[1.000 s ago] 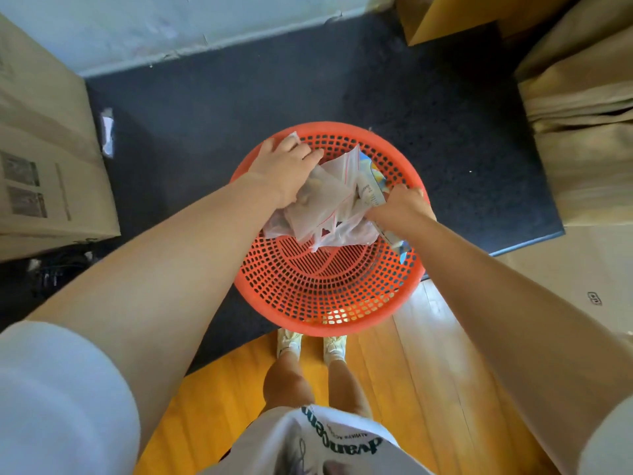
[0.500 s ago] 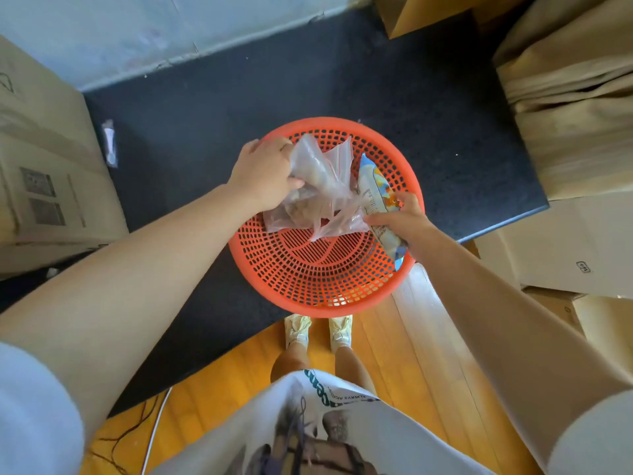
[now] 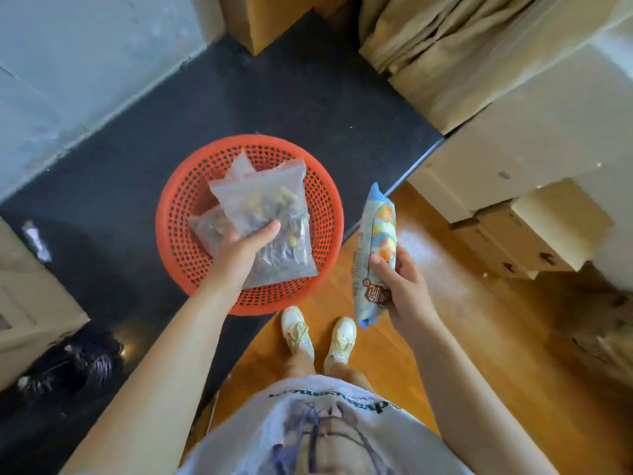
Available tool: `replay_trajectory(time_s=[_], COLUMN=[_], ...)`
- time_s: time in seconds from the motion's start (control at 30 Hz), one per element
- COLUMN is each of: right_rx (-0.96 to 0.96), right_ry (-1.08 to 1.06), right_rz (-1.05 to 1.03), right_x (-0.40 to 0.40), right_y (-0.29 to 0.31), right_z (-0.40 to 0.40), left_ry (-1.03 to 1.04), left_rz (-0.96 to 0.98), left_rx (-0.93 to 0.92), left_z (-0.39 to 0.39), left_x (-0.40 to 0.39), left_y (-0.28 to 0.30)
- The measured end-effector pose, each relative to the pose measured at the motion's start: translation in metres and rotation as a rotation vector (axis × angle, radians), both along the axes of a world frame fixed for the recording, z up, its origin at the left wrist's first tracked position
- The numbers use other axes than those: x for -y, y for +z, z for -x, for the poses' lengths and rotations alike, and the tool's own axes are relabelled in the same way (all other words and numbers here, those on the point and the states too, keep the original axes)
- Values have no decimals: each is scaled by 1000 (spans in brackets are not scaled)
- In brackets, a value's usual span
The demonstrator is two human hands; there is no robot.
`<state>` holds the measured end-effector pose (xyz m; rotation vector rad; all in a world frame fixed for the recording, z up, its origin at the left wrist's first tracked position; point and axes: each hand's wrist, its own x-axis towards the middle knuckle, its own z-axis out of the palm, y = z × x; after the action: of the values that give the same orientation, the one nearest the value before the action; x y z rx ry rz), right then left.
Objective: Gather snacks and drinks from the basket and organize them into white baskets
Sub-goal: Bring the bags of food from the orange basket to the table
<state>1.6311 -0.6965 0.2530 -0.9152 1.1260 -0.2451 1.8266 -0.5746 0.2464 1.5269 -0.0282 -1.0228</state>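
Basket (image 3: 178,214), round red perforated plastic, sat at twelve o'clock, half hidden by clear crinkled bags (image 3: 267,207) gripped in left hand (image 3: 239,248); right hand (image 3: 400,286) clutched glossy packet (image 3: 376,241) at two o'clock.

Floor, part dark mat (image 3: 308,108), part wooden boards (image 3: 462,330). On the mat: orange basket (image 3: 178,214), rim overhanging the boards at 5 o'clock. Cardboard boxes (image 3: 534,234) at 3 o'clock on the boards, more at 9 o'clock.
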Motion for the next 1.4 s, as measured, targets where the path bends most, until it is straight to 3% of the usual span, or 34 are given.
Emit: replay_trajectory(time_s=[0.17,0.33,0.47,0.6,0.77,0.97,1.4], right_rx=[41,-47,-81,-57,-36,-82,-72], right_ry=[-153,-294,-424,-610,-845,-1208,-1898], right_rz=[-234,-238,-222,-176,-93,-2,109], right_x=[-26,-75,-127,-188,-280,-396,-544], right_y=[20,33,38,38,40,56,64], right_z=[84,168,242,316,415,520,643], left_ry=[-249,-589,-1008,-1244,-1354,-1444,-1869], left_rz=[-39,-43,-111,-92,-50,-81,-98], left_rx=[-74,-58,-110,-26,-9,-126,-119], left_z=[76,150,215,291,412,568,781], left_x=[16,23,19,2,-55,-150,-224], left_y=[3,5,17,33,46,58,81])
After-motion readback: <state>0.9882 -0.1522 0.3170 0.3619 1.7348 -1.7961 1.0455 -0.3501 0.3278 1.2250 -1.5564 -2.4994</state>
